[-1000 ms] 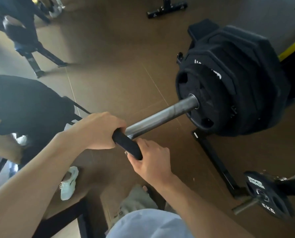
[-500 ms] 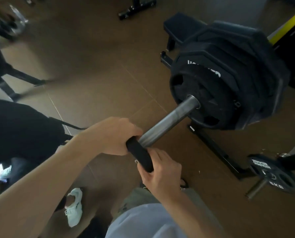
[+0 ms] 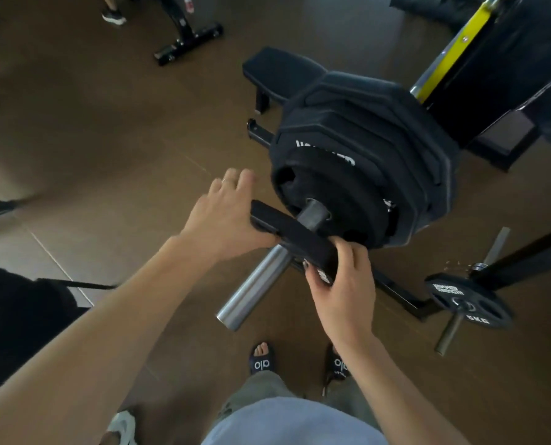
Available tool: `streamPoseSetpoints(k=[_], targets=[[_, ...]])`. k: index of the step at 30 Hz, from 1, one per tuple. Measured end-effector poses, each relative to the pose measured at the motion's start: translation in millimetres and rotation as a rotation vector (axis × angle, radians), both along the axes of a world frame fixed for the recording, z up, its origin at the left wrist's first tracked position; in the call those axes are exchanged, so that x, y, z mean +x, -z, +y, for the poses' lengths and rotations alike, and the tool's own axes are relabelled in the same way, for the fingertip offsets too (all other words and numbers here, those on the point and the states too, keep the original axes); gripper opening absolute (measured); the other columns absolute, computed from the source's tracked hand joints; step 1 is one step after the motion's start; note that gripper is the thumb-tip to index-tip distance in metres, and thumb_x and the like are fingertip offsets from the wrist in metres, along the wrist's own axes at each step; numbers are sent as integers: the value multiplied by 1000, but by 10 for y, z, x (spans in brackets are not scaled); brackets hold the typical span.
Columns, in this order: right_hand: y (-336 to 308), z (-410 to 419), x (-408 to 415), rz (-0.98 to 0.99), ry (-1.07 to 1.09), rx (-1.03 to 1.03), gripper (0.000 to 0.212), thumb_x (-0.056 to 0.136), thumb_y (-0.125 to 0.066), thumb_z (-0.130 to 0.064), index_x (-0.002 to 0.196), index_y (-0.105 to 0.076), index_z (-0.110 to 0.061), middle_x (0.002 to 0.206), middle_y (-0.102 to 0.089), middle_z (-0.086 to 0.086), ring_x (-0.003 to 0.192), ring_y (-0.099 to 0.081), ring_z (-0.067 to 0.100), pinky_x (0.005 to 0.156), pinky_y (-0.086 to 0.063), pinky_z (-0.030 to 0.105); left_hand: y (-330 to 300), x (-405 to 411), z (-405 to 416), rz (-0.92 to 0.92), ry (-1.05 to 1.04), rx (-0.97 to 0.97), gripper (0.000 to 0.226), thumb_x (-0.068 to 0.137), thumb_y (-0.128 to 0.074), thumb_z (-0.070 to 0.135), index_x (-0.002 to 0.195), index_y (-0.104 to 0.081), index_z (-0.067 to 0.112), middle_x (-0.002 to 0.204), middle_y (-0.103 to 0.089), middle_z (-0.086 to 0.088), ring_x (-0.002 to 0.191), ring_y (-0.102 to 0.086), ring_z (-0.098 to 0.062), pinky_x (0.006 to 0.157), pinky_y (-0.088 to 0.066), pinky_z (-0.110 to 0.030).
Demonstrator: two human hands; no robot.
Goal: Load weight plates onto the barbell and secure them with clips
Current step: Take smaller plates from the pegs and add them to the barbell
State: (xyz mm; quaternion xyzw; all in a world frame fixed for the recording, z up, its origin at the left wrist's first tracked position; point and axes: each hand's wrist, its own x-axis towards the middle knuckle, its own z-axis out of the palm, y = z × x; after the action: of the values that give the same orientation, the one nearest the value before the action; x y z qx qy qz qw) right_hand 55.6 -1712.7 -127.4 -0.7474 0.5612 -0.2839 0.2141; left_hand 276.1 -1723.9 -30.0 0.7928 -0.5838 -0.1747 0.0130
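Note:
The steel barbell sleeve [image 3: 251, 290] sticks out toward me, its free end bare. Several large black weight plates [image 3: 364, 149] sit stacked on it. A small black plate [image 3: 295, 236] is threaded on the sleeve, tilted, a short gap from the stack. My left hand [image 3: 226, 216] presses its palm against the plate's left edge, fingers straight and spread. My right hand [image 3: 341, 284] grips the plate's lower right edge with curled fingers. No clip is in view.
A 5 kg plate [image 3: 470, 303] hangs on a low storage peg at the right. Behind the stack are a black bench [image 3: 283, 75] and a rack with a yellow upright [image 3: 454, 43]. My sandalled feet [image 3: 262, 361] stand below the sleeve. Another person's shoe [image 3: 123, 425] is bottom left.
The small plate has slid from the sleeve's free end up toward the stack. My left hand has gone from gripping its edge to pushing with straight fingers.

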Motion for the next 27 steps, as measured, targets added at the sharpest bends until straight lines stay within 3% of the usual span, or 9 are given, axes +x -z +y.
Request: streamPoseSetpoints(k=[3, 5, 6, 9, 12, 16, 18, 22, 27], targets=[[75, 138, -48, -213, 305, 503, 59, 81, -84, -19, 132, -56, -11, 126, -58, 8, 112, -61, 21, 85, -54, 26, 331, 142, 284, 780, -586, 219, 143, 42, -79, 89, 158, -18, 31, 157, -33, -9, 131, -48, -27, 104, -50, -45], [52, 151, -11, -679, 598, 1057, 40, 89, -74, -8, 125, -57, -6, 119, -60, 13, 114, -62, 29, 94, -54, 37, 485, 65, 374, 1245, -802, 244, 158, 31, -77, 93, 162, -13, 34, 161, -34, -13, 138, -48, -32, 114, -43, -49], [17, 142, 28, -913, 689, 1285, 32, 94, -64, 0, 126, -57, -1, 117, -60, 17, 115, -63, 33, 99, -53, 41, 570, 12, 336, 1341, -819, 212, 160, 30, -75, 95, 164, -11, 36, 163, -33, -10, 142, -45, -31, 118, -38, -49], [-89, 85, 202, -1301, 781, 1479, 42, 93, -38, 20, 130, -55, 7, 125, -56, 25, 117, -60, 36, 106, -49, 46, 664, -215, 94, 1317, -755, 66, 146, 39, -73, 96, 160, -21, 35, 156, -48, 0, 135, -54, -20, 112, -44, -39], [-109, 25, 302, -1447, 820, 1462, 54, 88, -28, 26, 132, -52, 5, 140, -50, 25, 108, -59, 36, 106, -46, 45, 689, -267, -73, 1213, -756, 22, 129, 49, -67, 97, 152, -34, 26, 140, -59, 2, 122, -62, -17, 100, -48, -31], [-149, -282, 250, -1412, 788, 1399, 58, 85, -30, 28, 125, -55, -5, 130, -56, 23, 110, -59, 35, 106, -45, 48, 852, -152, -264, 1076, -757, -19, 134, 42, -61, 105, 145, -46, 21, 142, -59, -2, 123, -63, -22, 114, -44, -43], [-192, -523, 234, -1418, 773, 1355, 49, 86, -29, 28, 114, -56, -3, 128, -57, 24, 121, -55, 38, 116, -40, 50, 859, -224, -513, 1093, -789, -77, 145, 37, -59, 107, 150, -43, 18, 143, -59, -2, 124, -63, -24, 112, -46, -42], [-185, -740, 229, -1341, 741, 1312, 36, 86, -28, 25, 95, -53, 0, 107, -52, 19, 108, -55, 34, 116, -41, 54, 606, -533, -875, 1086, -839, -51, 143, 51, -40, 104, 151, -32, 3, 135, -48, -9, 131, -51, -28, 120, -31, -45], [-133, -733, 122, -1208, 548, 1346, 31, 90, -37, 18, 102, -54, -6, 114, -53, 21, 127, -56, 41, 112, -46, 53, 744, -476, -928, 1032, -899, -51, 141, 65, -28, 102, 162, -13, 1, 164, -31, -17, 151, -31, -34, 126, -17, -49]])
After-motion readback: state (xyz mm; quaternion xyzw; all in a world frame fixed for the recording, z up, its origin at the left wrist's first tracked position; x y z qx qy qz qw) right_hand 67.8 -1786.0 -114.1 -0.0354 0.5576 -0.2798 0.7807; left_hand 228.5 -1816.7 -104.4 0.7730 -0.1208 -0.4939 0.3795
